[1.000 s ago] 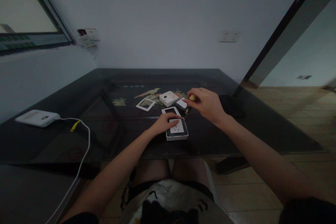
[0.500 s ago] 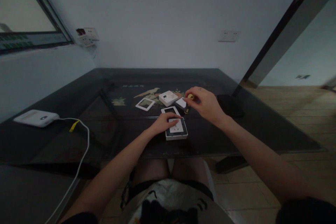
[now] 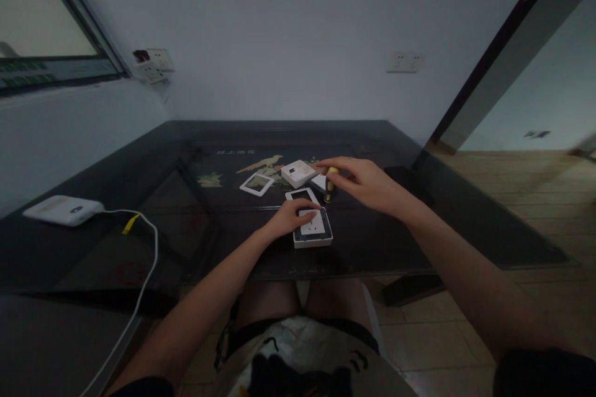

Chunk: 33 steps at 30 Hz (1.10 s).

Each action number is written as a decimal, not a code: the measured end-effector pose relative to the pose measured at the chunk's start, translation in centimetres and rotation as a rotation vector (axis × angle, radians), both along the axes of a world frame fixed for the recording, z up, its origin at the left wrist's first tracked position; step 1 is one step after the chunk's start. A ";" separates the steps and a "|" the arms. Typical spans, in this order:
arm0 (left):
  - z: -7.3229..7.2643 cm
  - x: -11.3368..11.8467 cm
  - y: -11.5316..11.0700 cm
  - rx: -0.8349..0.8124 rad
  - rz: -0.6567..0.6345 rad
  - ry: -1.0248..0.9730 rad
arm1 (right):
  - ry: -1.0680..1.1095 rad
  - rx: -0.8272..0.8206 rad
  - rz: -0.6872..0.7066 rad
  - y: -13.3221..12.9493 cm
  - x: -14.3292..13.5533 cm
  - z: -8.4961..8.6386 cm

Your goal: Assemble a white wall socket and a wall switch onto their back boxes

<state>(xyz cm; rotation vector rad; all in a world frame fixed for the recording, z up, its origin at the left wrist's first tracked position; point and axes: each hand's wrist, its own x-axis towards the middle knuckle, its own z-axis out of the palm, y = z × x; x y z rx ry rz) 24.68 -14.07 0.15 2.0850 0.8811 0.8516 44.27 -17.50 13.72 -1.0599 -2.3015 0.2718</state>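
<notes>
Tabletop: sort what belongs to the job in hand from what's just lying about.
In the job: socket, under the left hand; tool, at the right hand's fingers; likely near frame, far frame, box.

Lying about, seemingly: white device; cable; yellow tag.

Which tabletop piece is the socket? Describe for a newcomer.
On the dark table, find the clustered white pieces. The socket sits nearest the viewer, left hand on it. Its plug slots and dark border set it apart from the leftmost white frame, which has an open middle.

socket [image 3: 317, 227]: white, black | tool [image 3: 329, 187]: seemingly yellow, black | tabletop [image 3: 391, 239]: dark, bird-patterned
</notes>
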 end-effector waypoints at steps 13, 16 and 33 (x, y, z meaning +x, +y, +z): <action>0.2 0.2 -0.1 0.002 0.013 0.003 | 0.043 0.033 -0.125 0.3 -0.6 -1.4; 0.1 0.1 0.0 -0.002 0.013 0.003 | 0.078 0.013 -0.086 0.3 -0.4 -1.4; -0.8 -2.6 3.5 -0.020 0.489 -0.292 | 1.265 -0.413 -0.238 5.7 -0.7 -12.7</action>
